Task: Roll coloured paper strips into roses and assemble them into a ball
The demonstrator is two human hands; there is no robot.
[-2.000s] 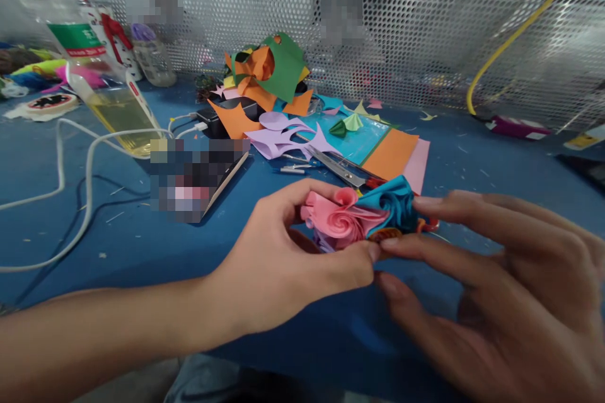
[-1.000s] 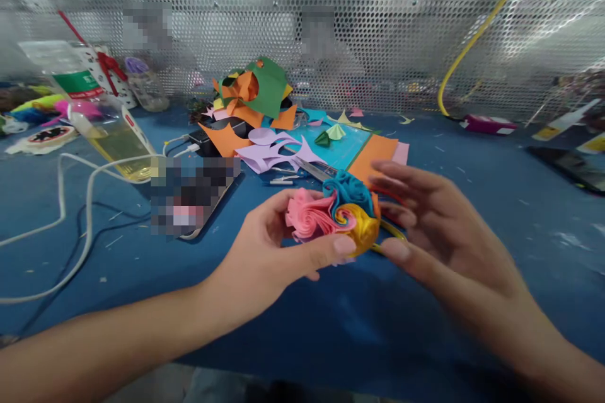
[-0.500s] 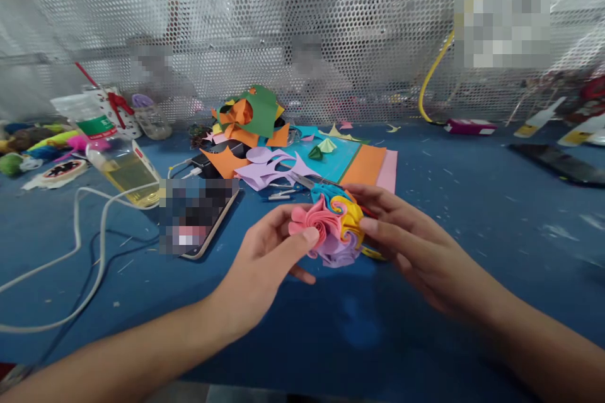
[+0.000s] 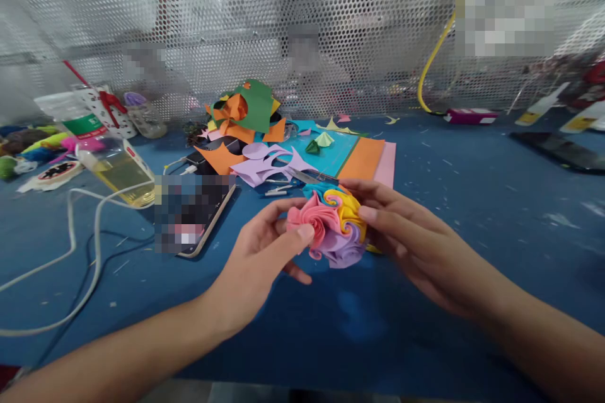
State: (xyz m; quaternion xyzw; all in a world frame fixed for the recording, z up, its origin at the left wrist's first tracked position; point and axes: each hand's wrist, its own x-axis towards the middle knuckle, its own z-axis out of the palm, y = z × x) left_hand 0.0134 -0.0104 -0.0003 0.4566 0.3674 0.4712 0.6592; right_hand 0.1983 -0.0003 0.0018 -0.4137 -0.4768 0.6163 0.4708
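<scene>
A ball of swirled paper flowers (image 4: 331,227) in pink, yellow, lilac and blue is held above the blue table (image 4: 265,352). My left hand (image 4: 271,252) is closed on its pink side, the thumb pressing near the middle of the pink swirl. On the yellow side, the fingertips of my right hand (image 4: 401,233) grip the ball. Just behind it lie scissors (image 4: 307,175), their handles mostly hidden by the ball and my right hand. Lilac paper scraps (image 4: 265,164) rest beside the blades.
Left of the hands lies a phone (image 4: 198,217), with a white cable (image 4: 97,252) near it. A bottle of yellow liquid (image 4: 116,164) leans farther left. Behind are a heap of paper offcuts (image 4: 250,110) and coloured sheets (image 4: 362,157). A dark phone-like slab (image 4: 558,151) lies at the right.
The paper flower ball has turned slightly in my hands, showing a bit more of its yellow and lilac swirls. Both hands keep their hold. The camera view has shifted a little.
</scene>
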